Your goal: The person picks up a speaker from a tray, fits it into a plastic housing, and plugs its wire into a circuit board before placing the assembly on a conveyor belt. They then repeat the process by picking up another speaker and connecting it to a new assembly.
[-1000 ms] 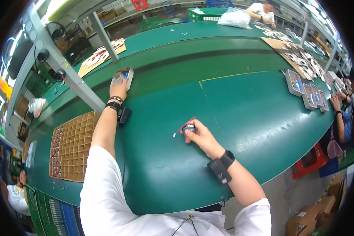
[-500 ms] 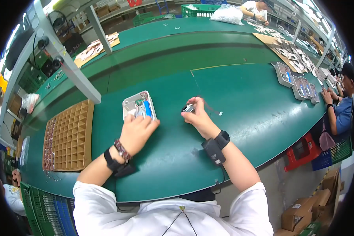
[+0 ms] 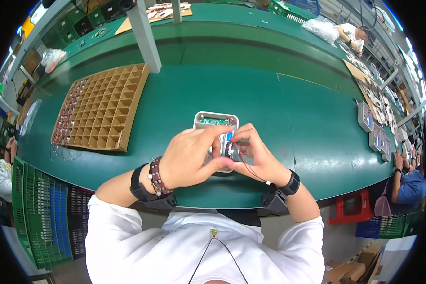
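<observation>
A light grey plastic housing point(image 3: 237, 117) lies on the green table right in front of me, partly covered by both hands. Inside it show a green circuit board point(image 3: 213, 121) and a blue cylinder point(image 3: 229, 136) like a battery cell. Over its near end, a small round black part point(image 3: 233, 151) with thin dark wires is held between my hands. My left hand point(image 3: 189, 156) is closed, its thumb pressed against the part's side. My right hand point(image 3: 260, 158) pinches it from the other side. The wires, ending in a white plug point(image 3: 268, 182), hang across the right palm.
A divided cardboard box point(image 3: 102, 111) sits to the left, wired parts in its left cells. A grey post point(image 3: 146, 42) rises behind it. More grey housings point(image 3: 377, 135) stand at the far right, near a co-worker point(image 3: 409, 182). Green crates point(image 3: 31, 208) stand at lower left.
My right hand has brought the black part to the housing, where both hands now meet. My left hand has closed in on the part. The view has shifted, so the table appears moved.
</observation>
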The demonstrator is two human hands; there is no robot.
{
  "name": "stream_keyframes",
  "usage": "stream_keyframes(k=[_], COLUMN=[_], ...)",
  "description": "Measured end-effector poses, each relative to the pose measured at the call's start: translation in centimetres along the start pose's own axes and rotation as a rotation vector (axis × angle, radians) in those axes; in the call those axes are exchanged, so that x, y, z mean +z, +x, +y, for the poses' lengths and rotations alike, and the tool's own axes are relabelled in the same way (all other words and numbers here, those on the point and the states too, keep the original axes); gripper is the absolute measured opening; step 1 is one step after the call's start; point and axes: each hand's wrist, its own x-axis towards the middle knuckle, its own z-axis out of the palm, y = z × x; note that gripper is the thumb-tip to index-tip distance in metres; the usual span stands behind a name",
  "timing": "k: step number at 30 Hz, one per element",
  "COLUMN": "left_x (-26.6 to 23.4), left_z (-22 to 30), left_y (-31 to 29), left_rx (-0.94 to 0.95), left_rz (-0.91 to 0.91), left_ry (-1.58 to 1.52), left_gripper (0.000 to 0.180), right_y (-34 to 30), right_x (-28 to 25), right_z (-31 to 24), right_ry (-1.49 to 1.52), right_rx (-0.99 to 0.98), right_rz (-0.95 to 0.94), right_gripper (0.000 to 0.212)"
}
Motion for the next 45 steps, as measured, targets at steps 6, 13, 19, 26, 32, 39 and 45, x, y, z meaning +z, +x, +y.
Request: stream_keyframes(k=[6,13,19,26,32,39,45], left_x=[-1.0,-1.1,-0.1,0.7,1.2,1.3,0.7], left_z=[-1.8,-6.4,-9.6,-9.6,-9.6,-9.2,-9.1], left_y=[-1.2,-2.7,-4.5,-4.5,-4.9,-5.1,-5.0], left_rx=[-0.436,-0.260,0.054,0.010,0.011,0.022,0.060], left_rz=[-0.123,-0.109,-0.178,-0.130,-0.110,-0.105,-0.108], left_ry=[-0.771,-0.553,-0.110,-0.230,-0.278,-0.320,-0.188], left_gripper=[0.038,0.047,0.066,0.089,0.095,0.095,0.066], right_y=[0.4,1.4,2.6,2.6,2.6,3.0,3.9], right_x=[1.6,2.6,2.4,2.8,3.4,2.8,2.3], right_z=[-1.4,-0.5,-1.5,-2.6,-1.4,-1.0,-1.4], right_ry=[0.021,0.347,0.444,-0.378,-0.766,-0.796,-0.804], right_rx=[0.192,0.023,0.222,0.293,0.103,0.059,0.053], right_rz=[-0.186,0.206,0.324,0.032,-0.061,-0.166,-0.228], right_gripper=[0.043,0.042,0.042,0.040,0.041,0.038,0.037])
